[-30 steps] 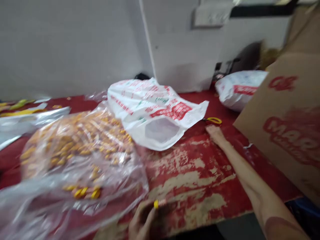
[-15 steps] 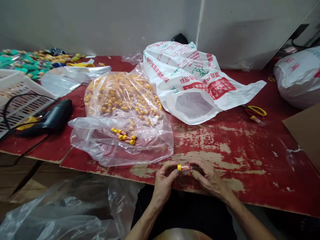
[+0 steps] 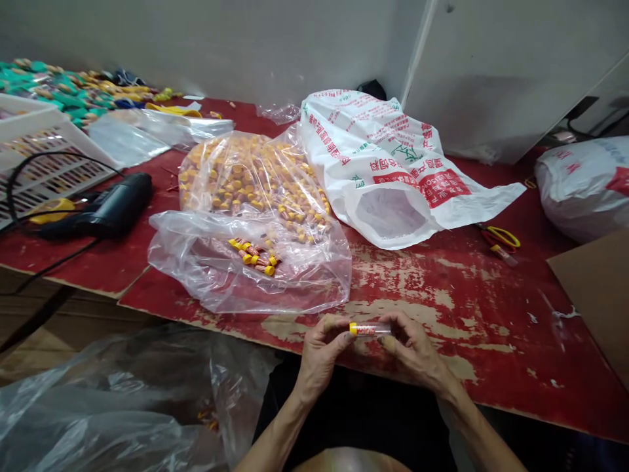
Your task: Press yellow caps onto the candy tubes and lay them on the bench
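Yellow-capped clear tube (image 3: 369, 329), held level at the near edge of the worn red table (image 3: 466, 308). My left hand (image 3: 322, 351) pinches the cap end, my right hand (image 3: 411, 351) the other end; both closed on it. Step, as I judge: handling one tube; next calls for steady fingertip grip. Beyond: clear bag of like tubes (image 3: 250, 223), printed white bag (image 3: 388, 170), yellow-handled scissors (image 3: 498, 237), black heat gun (image 3: 105, 210).

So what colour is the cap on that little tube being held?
Yellow. The cap on the tube shows clearly in the head view.
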`<state>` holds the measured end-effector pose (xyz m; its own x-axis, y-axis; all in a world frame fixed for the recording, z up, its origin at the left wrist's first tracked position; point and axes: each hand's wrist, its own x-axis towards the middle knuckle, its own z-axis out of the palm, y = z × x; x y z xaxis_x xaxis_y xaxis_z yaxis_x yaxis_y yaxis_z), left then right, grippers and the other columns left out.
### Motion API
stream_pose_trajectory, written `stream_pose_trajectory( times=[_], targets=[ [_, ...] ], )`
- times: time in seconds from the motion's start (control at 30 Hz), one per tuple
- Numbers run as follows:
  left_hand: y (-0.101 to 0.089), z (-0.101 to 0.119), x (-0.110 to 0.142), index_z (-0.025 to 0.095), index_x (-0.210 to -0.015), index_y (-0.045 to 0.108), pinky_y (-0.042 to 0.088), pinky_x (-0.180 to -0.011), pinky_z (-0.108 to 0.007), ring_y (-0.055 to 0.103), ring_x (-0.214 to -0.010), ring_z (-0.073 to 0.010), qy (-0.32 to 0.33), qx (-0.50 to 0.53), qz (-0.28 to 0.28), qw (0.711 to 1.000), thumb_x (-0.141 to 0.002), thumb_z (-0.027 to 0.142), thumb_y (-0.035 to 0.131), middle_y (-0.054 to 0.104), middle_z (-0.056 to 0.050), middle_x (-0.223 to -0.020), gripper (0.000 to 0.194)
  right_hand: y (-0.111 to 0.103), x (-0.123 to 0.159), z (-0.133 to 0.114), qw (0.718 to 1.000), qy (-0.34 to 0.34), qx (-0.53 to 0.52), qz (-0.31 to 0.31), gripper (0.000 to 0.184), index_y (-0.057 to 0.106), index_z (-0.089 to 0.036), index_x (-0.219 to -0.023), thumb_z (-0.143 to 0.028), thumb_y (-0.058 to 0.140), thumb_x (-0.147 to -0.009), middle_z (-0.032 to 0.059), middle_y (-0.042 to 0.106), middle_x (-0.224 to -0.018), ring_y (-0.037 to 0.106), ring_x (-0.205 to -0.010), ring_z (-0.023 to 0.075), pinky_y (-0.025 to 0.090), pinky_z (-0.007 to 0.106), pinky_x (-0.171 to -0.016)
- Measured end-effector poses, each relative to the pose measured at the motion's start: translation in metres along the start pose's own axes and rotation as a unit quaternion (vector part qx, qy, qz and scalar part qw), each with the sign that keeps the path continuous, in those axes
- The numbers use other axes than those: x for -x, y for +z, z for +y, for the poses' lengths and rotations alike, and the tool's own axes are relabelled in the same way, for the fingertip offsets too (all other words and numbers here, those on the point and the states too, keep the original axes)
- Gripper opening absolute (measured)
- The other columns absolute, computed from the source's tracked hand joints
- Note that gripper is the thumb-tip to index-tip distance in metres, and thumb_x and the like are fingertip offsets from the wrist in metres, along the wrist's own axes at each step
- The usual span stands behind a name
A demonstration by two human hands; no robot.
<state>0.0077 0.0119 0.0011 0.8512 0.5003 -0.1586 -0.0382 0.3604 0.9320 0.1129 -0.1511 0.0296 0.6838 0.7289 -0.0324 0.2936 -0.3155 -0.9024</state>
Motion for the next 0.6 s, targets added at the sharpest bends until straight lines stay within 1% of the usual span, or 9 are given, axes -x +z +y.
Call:
stream_pose_trajectory(
  times=[0.07, 0.13, 0.2, 0.3, 0.33, 0.43, 0.47, 0.53, 0.6],
  targets=[
    [-0.0013, 0.0021, 0.0003, 0.017, -0.079, 0.069, 0.047, -0.065, -0.023, 0.054, -0.068, -0.0122, 0.006, -0.001, -0.001, 1.0, -0.067, 0.028, 0.076, 0.057, 0.0, -0.075, 0.017, 0.0023, -0.0009, 0.0009, 1.0, 0.015, 0.006, 0.002, 0.033, 0.057, -0.018, -0.08, -0.049, 0.046, -0.088, -0.0029, 0.049, -0.062, 0.042, -0.054, 0.0116, 0.033, 0.022, -0.051],
    [-0.0026, 0.0041, 0.0009, 0.017, -0.078, 0.069, 0.047, -0.066, -0.023, 0.055, -0.069, -0.0126, 0.02, -0.009, 0.0, 1.0, -0.067, 0.027, 0.076, 0.058, 0.0, -0.075, 0.017, 0.005, -0.0024, 0.001, 1.0, 0.022, 0.014, 0.006, 0.043, 0.054, -0.018, -0.069, -0.054, 0.04, -0.089, -0.0042, 0.042, -0.055, 0.037, -0.05, 0.0106, 0.029, 0.022, -0.048],
    [-0.0039, 0.0056, 0.0017, 0.017, -0.077, 0.069, 0.047, -0.067, -0.024, 0.055, -0.071, -0.0134, 0.036, -0.018, -0.002, 0.999, -0.067, 0.026, 0.076, 0.059, -0.001, -0.078, 0.015, 0.0066, -0.0033, -0.0011, 1.0, 0.021, 0.002, 0.009, 0.043, 0.055, -0.018, -0.073, -0.056, 0.041, -0.089, -0.003, 0.046, -0.06, 0.041, -0.054, 0.0112, 0.032, 0.022, -0.051],
    [-0.0049, 0.0069, 0.0025, 0.018, -0.078, 0.069, 0.047, -0.068, -0.025, 0.056, -0.072, -0.0135, 0.049, -0.024, -0.014, 0.998, -0.069, 0.026, 0.074, 0.06, -0.001, -0.079, 0.013, 0.0061, -0.0032, -0.005, 0.999, 0.016, -0.035, 0.012, 0.038, 0.057, -0.018, -0.089, -0.056, 0.05, -0.085, -0.0017, 0.052, -0.071, 0.045, -0.06, 0.0117, 0.035, 0.021, -0.052],
    [-0.005, 0.007, 0.0026, 0.018, -0.077, 0.07, 0.047, -0.068, -0.025, 0.056, -0.072, -0.0136, 0.049, -0.03, -0.018, 0.998, -0.07, 0.026, 0.074, 0.06, -0.001, -0.078, 0.012, 0.0056, -0.0031, -0.0054, 0.999, 0.017, -0.031, 0.017, 0.038, 0.056, -0.018, -0.087, -0.055, 0.051, -0.084, -0.0024, 0.05, -0.068, 0.043, -0.058, 0.0111, 0.033, 0.021, -0.051],
    [-0.0044, 0.0069, 0.0022, 0.017, -0.075, 0.07, 0.047, -0.067, -0.025, 0.056, -0.073, -0.0152, 0.041, -0.051, -0.023, 0.998, -0.069, 0.029, 0.075, 0.06, -0.003, -0.077, 0.014, 0.0057, -0.0033, -0.004, 0.998, 0.03, 0.023, 0.047, 0.046, 0.049, -0.019, -0.063, -0.056, 0.042, -0.088, -0.0052, 0.036, -0.052, 0.033, -0.048, 0.0094, 0.025, 0.022, -0.045],
    [-0.0039, 0.0067, 0.0021, 0.017, -0.075, 0.071, 0.047, -0.067, -0.025, 0.056, -0.074, -0.0156, 0.039, -0.057, -0.022, 0.997, -0.068, 0.03, 0.075, 0.061, -0.003, -0.077, 0.015, 0.0064, -0.0035, -0.0036, 0.997, 0.032, 0.031, 0.055, 0.048, 0.047, -0.019, -0.06, -0.056, 0.04, -0.089, -0.0052, 0.035, -0.05, 0.032, -0.047, 0.0093, 0.025, 0.022, -0.045],
    [-0.0021, 0.0066, 0.0026, 0.017, -0.076, 0.07, 0.047, -0.066, -0.025, 0.056, -0.074, -0.0155, 0.039, -0.065, -0.011, 0.997, -0.068, 0.03, 0.075, 0.06, -0.003, -0.077, 0.015, 0.0087, -0.0033, -0.0043, 0.998, 0.031, 0.011, 0.053, 0.045, 0.052, -0.019, -0.066, -0.056, 0.04, -0.089, -0.0039, 0.043, -0.054, 0.038, -0.049, 0.0103, 0.03, 0.022, -0.046],
    [0.0003, 0.0074, 0.0043, 0.018, -0.078, 0.07, 0.048, -0.066, -0.025, 0.057, -0.071, -0.0146, 0.037, -0.065, -0.007, 0.997, -0.07, 0.031, 0.073, 0.06, -0.002, -0.078, 0.015, 0.0103, -0.002, -0.0065, 0.999, 0.03, -0.032, 0.032, 0.037, 0.059, -0.018, -0.084, -0.053, 0.046, -0.087, -0.0004, 0.057, -0.07, 0.05, -0.059, 0.0133, 0.04, 0.023, -0.053]
  ],
)
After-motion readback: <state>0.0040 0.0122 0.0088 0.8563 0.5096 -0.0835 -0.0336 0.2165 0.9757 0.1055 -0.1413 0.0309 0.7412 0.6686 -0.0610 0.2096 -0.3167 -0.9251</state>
